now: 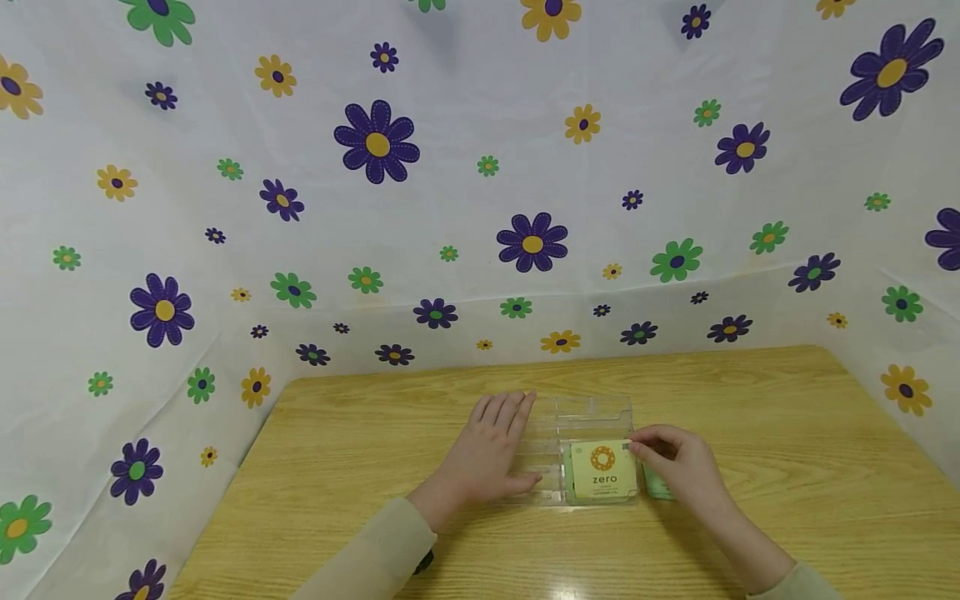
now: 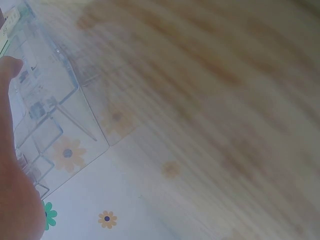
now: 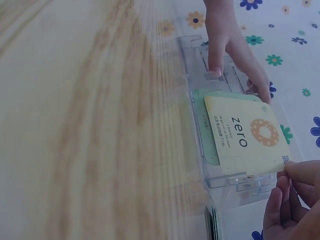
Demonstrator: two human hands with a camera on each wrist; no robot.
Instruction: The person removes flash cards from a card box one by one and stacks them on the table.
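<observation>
My right hand (image 1: 682, 467) pinches the right edge of a yellow flash card (image 1: 604, 477), printed with "zero" and an orange ring, between thumb and fingers. The card lies over a green card (image 3: 206, 127) in a compartment of a clear plastic tiered rack (image 1: 595, 414). My left hand (image 1: 486, 446) rests over the rack's left part, its fingers stretched forward and thumb spread toward the cards. The left wrist view catches only part of this hand (image 2: 17, 185) beside the rack's clear steps (image 2: 55, 107).
Just right of the rack, partly behind my right hand, lies a small stack of green cards (image 1: 657, 485). Everything stands on a wood-grain table (image 1: 360, 467). A white flower-print cloth (image 1: 450, 208) hangs at the back and sides.
</observation>
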